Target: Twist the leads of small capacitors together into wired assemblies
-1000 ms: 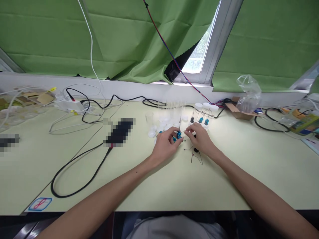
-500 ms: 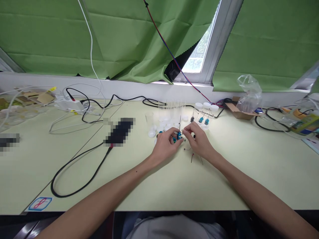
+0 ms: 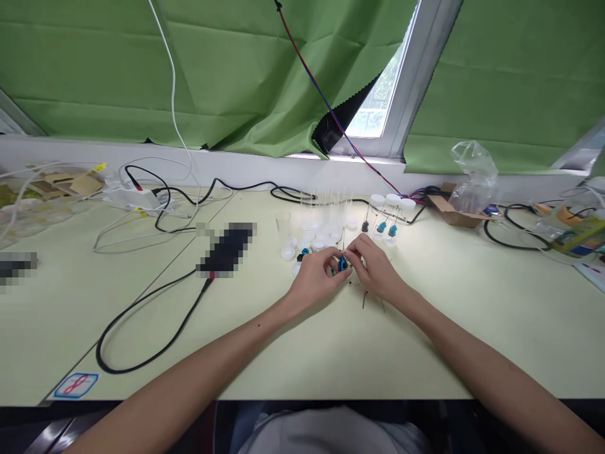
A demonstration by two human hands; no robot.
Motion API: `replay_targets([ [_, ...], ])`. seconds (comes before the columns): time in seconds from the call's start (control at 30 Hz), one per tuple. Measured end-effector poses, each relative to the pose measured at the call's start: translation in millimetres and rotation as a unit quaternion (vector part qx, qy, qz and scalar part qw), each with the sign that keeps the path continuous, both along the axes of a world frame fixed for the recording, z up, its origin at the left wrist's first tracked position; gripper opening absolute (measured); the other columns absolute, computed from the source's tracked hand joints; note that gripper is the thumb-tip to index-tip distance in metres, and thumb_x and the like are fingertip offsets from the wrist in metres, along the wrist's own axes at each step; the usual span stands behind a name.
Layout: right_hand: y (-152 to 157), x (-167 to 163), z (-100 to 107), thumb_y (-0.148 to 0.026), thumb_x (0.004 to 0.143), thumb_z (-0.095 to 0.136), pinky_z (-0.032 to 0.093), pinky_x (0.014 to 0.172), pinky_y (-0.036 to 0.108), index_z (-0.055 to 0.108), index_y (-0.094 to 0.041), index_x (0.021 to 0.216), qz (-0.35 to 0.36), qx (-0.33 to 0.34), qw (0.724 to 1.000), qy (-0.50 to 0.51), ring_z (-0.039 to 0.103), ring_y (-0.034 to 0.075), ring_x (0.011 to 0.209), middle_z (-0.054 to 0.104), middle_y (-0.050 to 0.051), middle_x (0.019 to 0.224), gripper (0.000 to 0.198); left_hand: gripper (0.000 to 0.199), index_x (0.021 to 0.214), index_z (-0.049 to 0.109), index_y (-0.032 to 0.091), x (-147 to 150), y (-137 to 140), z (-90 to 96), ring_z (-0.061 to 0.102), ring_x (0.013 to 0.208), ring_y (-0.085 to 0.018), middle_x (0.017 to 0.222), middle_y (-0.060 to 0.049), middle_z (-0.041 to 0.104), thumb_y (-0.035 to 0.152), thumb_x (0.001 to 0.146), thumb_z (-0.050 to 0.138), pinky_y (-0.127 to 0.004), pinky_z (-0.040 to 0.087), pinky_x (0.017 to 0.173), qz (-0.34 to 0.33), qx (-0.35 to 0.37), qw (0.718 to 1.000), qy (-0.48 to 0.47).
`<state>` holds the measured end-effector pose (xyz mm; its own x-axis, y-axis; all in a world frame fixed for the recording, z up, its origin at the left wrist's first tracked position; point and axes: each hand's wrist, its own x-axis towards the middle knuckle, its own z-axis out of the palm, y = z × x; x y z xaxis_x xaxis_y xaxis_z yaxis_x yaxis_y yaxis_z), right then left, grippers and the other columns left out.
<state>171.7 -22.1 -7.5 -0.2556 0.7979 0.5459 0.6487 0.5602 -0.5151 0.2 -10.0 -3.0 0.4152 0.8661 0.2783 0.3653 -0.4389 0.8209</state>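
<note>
Between the fingertips of my left hand (image 3: 312, 276) is a small blue part (image 3: 343, 263) with a dark middle. My right hand (image 3: 377, 270) is pinched together at the upper right of that part; what its fingertips grip is too small to make out. A thin rod (image 3: 343, 236) stands up above the blue part. Just below my right hand, several thin metal rods (image 3: 363, 300) lie on the table. Small blue and black pieces (image 3: 302, 254) sit behind my left hand.
Clear upright tubes (image 3: 326, 205) stand behind my hands. To their right are white-capped tubes (image 3: 392, 200) holding blue and black parts. A black cable (image 3: 101, 353) loops across the left side. At the back right is an open cardboard box (image 3: 456, 216) with a plastic bag (image 3: 474, 167).
The blue part has turned between my left fingers. My right fingertips have come in slightly lower and closer to it.
</note>
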Motion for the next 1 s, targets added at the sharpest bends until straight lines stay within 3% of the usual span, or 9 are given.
replay_targets([
  [0.53,0.0,3.9,1.0,-0.023,0.102,0.037,0.042,0.066,0.031,0.045,-0.022,0.085,0.02,-0.015,0.997,-0.074,0.048,0.017,0.072,0.045,0.005,0.09,0.019,0.02,0.083,0.067,0.017,1.8,0.0,-2.4,0.042,0.051,-0.009,0.063,0.003,0.054,0.035,0.073,0.07,-0.024,0.035,0.049,-0.007,-0.056,0.998,-0.019],
  [1.0,-1.4,4.9,2.5,-0.026,0.102,0.039,0.043,0.068,0.032,0.049,-0.022,0.085,0.041,0.0,0.996,-0.075,0.049,0.017,0.074,0.047,0.006,0.092,0.02,0.015,0.078,0.065,0.018,1.7,-2.3,3.7,0.046,0.048,-0.01,0.054,0.004,0.052,0.029,0.071,0.07,-0.023,0.035,0.045,-0.007,-0.107,0.994,-0.028],
])
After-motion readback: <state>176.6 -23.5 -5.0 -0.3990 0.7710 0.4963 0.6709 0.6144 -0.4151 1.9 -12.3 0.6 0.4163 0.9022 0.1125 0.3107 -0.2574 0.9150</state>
